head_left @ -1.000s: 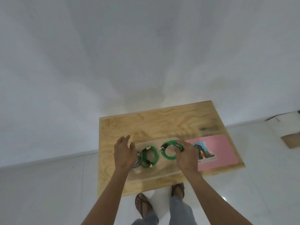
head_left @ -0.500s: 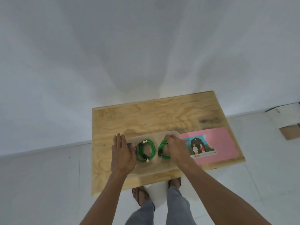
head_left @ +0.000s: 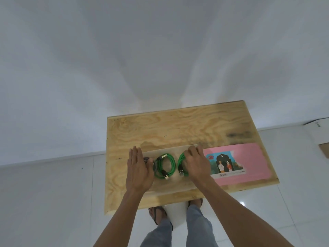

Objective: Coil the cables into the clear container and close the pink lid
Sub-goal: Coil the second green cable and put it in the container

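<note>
Item: clear container [head_left: 170, 184], shallow tray, lying on the plywood worktop [head_left: 178, 129] toward its near edge. Contents as I logged them: one coiled green cable [head_left: 164, 166] in the middle, a second green cable [head_left: 181, 162] to its right, and a darker grey cable [head_left: 147, 160] at the left end, mostly hidden.

Item: left hand [head_left: 139, 171], fingers straight and together, laid flat over the container's left end; its grip was open, holding nothing, touching or pressing the grey coil, I could not tell which.

Item: right hand [head_left: 195, 166], fingers curled down over the right green coil, gripping or pinning it.

Item: pink lid [head_left: 249, 164], printed label up, flat on the worktop just right of the container, not yet fitted.

Risk, my judgement: the coils looked springy. Released, either could unwind above the shallow wall and foul the lid's seating. The container sat near the worktop's edge, so a push might slide it off.
</note>
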The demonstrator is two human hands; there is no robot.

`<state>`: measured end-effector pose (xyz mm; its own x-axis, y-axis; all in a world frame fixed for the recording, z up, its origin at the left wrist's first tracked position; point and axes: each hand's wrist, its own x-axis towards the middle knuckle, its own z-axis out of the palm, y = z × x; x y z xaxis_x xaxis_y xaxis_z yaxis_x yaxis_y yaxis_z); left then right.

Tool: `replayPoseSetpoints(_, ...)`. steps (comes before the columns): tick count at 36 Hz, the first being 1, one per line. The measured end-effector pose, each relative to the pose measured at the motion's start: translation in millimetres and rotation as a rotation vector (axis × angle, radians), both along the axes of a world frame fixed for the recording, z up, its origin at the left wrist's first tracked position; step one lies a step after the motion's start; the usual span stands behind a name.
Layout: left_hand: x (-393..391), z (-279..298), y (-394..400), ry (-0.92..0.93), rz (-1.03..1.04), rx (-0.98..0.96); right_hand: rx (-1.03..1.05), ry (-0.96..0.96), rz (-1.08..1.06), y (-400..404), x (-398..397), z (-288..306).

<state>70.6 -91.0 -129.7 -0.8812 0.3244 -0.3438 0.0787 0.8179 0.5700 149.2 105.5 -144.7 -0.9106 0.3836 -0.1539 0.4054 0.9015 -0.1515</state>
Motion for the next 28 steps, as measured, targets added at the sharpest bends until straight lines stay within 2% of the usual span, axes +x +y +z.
replayPoseSetpoints(4,0,3,-1,-0.017,0.016,0.032,0.013,-0.031,-0.006,-7,2,4)
replayPoseSetpoints(10,1,3,-1,-0.021,0.021,0.037,-0.149,0.015,-0.025,3,0,3)
replayPoseSetpoints(20,-2,8,0,-0.039,0.017,0.022,-0.243,0.057,-0.079,1,-4,14)
replayPoseSetpoints(28,-11,30,4,0.005,0.019,0.076,-0.559,0.257,-0.427,5,-10,49)
